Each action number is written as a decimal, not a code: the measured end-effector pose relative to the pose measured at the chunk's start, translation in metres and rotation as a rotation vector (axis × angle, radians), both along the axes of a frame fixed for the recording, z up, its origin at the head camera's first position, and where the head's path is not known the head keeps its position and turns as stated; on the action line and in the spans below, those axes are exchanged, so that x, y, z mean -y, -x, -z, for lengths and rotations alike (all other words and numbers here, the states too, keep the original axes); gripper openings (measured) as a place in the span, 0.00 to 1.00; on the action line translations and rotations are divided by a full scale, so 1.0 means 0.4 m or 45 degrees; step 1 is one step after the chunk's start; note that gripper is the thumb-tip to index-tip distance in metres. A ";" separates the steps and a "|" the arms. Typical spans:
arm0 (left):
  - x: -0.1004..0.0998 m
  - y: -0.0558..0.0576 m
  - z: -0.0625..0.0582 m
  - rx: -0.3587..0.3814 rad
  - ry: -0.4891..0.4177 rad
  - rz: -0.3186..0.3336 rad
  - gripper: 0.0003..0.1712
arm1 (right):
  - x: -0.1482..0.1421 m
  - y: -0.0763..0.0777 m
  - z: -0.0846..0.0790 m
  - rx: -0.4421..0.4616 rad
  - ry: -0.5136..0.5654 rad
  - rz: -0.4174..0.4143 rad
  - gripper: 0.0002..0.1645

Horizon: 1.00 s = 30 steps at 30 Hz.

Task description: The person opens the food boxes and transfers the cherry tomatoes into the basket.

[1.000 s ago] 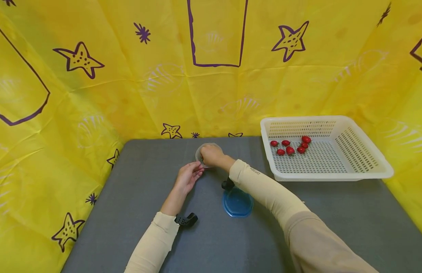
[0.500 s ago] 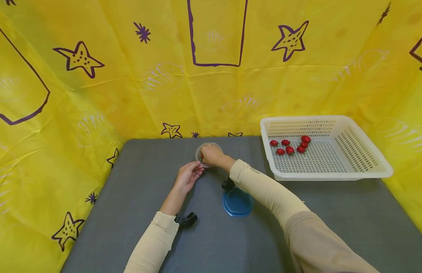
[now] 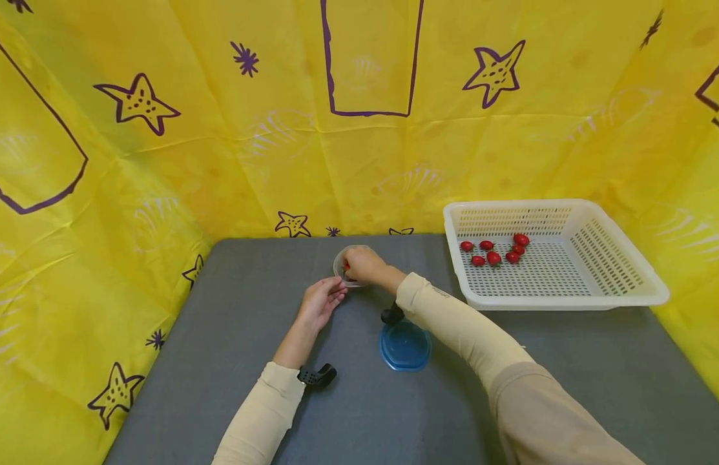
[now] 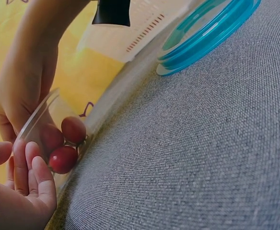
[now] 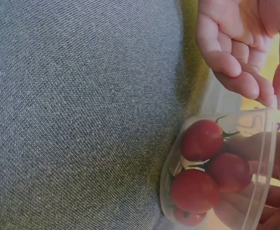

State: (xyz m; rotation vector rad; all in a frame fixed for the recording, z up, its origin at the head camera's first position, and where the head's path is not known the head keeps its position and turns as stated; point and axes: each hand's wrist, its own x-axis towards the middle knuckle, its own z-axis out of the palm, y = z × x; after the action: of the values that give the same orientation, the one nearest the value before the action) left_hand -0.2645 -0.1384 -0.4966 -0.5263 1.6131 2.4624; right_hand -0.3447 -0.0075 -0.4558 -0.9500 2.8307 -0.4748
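A clear round plastic tub (image 3: 337, 263) stands on the grey table's far side with several red cherry tomatoes (image 5: 194, 190) inside. My left hand (image 3: 320, 303) pinches the tub's near rim between thumb and fingers. Reaching down into the tub from the right, my right hand (image 3: 364, 265) has its fingers on both sides of a cherry tomato (image 5: 232, 171); the tub wall and the other tomatoes partly hide the fingertips. Nearer to me, below the right wrist, lies a blue round lid (image 3: 406, 347).
A white perforated plastic basket (image 3: 568, 301) sits at the table's back right, with several cherry tomatoes (image 3: 494, 259) toward its left side. Yellow patterned cloth (image 3: 359, 168) hangs behind and beside the grey table (image 3: 249, 278).
The right hand has shifted slightly to the right within the tub, and more red shows by its fingers. The left hand stays at the rim.
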 end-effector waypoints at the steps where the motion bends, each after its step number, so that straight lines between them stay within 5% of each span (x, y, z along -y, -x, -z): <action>1: 0.000 0.000 0.000 -0.001 0.000 0.001 0.10 | -0.001 0.000 -0.002 0.004 0.008 0.001 0.03; 30: -0.008 -0.004 -0.005 -0.018 0.031 0.013 0.05 | -0.038 -0.012 -0.072 0.025 0.092 0.044 0.15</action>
State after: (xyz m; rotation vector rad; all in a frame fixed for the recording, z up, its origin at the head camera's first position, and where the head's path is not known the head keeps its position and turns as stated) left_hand -0.2629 -0.1352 -0.4947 -0.5040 1.6486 2.4475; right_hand -0.3398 0.0078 -0.4271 -0.9045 2.8340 -0.5914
